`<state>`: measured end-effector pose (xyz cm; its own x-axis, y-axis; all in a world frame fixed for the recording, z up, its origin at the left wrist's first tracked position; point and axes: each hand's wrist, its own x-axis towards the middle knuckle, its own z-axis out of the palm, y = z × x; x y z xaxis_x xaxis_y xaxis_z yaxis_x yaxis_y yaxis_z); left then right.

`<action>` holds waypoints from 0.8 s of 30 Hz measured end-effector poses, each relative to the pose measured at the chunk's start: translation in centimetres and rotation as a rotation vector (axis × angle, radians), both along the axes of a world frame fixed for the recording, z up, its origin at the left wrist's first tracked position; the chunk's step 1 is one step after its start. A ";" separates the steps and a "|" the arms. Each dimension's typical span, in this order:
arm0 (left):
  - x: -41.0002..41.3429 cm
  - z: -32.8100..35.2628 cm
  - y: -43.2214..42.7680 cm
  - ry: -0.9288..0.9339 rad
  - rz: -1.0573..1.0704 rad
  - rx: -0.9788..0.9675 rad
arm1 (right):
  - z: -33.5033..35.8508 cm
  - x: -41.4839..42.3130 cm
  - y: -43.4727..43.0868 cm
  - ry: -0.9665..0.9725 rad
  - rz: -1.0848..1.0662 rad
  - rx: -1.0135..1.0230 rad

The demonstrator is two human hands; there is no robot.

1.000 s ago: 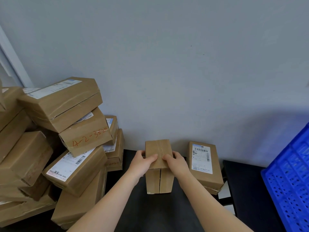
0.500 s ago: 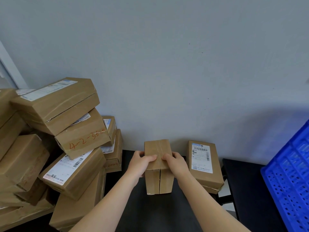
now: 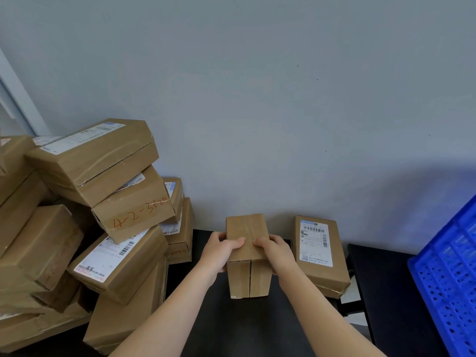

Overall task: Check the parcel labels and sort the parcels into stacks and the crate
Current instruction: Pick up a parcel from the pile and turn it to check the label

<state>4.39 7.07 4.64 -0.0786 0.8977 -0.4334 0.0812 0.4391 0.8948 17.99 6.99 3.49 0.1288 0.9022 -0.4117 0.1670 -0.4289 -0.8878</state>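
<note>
Parcel [image 3: 248, 279], seemingly upright, between left hand [image 3: 219, 251] and right hand [image 3: 277, 251].

The single wide-angle camera sat on the person's head, looking forward and down at close range toward the grey wall [image 3: 283, 99]. The table [image 3: 244, 328] filled the lower middle of the frame; the parcel pile [image 3: 128, 210] cut the left edge, the blue crate [image 3: 448, 279] the right.

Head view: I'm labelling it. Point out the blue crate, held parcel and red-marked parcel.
Blue crate [image 3: 448, 279], head view, perforated wall.
Held parcel [image 3: 246, 226], head view, taped top face.
Red-marked parcel [image 3: 136, 212], head view, handwritten side face.
</note>
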 end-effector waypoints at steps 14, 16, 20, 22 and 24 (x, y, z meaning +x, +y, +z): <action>-3.8 -0.4 -1.6 0.305 0.113 0.343 | -3.2 -0.6 -1.9 0.015 0.084 -0.195; -4.0 -0.6 -1.8 0.359 0.094 0.341 | -3.2 -1.1 -2.0 0.013 0.098 -0.208; -4.2 -0.5 -2.0 0.414 0.056 0.180 | -3.6 -1.7 -1.9 0.023 0.092 -0.235; -4.4 -0.2 -1.8 0.413 0.068 0.132 | -3.8 -1.9 -1.8 0.025 0.079 -0.233; -4.8 -0.2 -1.6 0.308 0.099 0.118 | -3.8 -1.9 -1.7 0.050 0.036 -0.230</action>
<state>-0.41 5.43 4.46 -0.2792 0.9217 -0.2695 0.3180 0.3535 0.8797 16.09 5.33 -0.31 0.0723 0.7878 -0.6116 0.1441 -0.6150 -0.7752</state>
